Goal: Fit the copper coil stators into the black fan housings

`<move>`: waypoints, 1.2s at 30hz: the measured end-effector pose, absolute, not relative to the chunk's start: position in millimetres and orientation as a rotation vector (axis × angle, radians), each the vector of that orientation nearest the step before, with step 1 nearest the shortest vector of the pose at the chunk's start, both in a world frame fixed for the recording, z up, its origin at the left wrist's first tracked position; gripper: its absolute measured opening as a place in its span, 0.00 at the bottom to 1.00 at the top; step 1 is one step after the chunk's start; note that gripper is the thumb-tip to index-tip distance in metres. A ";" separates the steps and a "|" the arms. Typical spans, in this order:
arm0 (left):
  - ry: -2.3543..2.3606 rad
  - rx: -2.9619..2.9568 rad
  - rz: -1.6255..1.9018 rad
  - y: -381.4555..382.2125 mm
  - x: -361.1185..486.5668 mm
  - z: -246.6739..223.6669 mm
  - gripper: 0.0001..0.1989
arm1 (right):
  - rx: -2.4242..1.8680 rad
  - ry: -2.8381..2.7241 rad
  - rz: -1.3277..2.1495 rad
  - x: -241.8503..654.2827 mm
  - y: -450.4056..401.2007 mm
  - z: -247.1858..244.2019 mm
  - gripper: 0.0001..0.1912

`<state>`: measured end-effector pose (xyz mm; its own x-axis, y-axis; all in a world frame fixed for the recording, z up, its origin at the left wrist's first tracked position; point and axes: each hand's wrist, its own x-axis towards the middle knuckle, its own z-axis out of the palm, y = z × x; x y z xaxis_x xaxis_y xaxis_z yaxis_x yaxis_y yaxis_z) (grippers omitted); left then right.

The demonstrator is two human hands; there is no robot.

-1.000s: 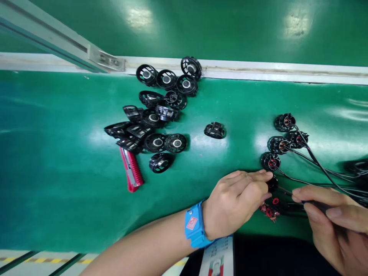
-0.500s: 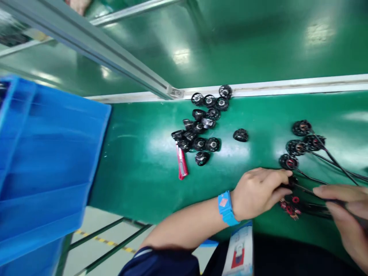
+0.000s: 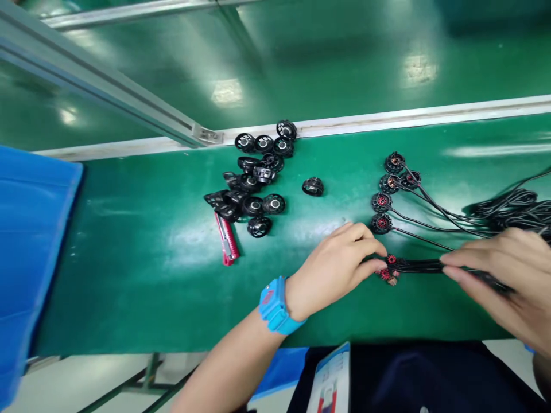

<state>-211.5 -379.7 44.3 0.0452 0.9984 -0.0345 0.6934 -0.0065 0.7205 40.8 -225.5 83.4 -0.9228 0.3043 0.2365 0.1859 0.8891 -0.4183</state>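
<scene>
My left hand, wearing a blue wrist strap, has thumb and forefinger slightly apart at a cluster of small red-cored coil parts on black cables. Whether the fingertips touch them I cannot tell. My right hand is closed around the black cable bundle behind those parts. A thin metal tip shows above that hand; its kind is unclear. Beyond my hands lie several black round housings with cables attached, the nearest housing showing a red core.
Loose black spoked housings lie grouped left of centre, a single one apart. A red utility knife lies beside them. Coiled black cables are at right. A blue bin stands left; a metal post rises behind.
The cabled housing that was at my left fingertips now lies with the others. My left hand has shifted to the red-cored parts, my right hand to their cables. The view has swung right.
</scene>
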 end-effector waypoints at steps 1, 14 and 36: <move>1.673 1.741 0.652 -380.2 -212.0 46.6 0.09 | -0.328 -2.793 0.556 34.5 -229.5 79.6 0.10; 1.550 1.542 0.856 -381.2 -221.3 33.4 0.03 | -0.306 -2.749 0.517 22.5 -237.1 54.1 0.03; 1.465 1.669 0.988 -383.4 -190.7 19.4 0.39 | -0.260 -2.864 0.438 32.6 -236.6 45.2 0.10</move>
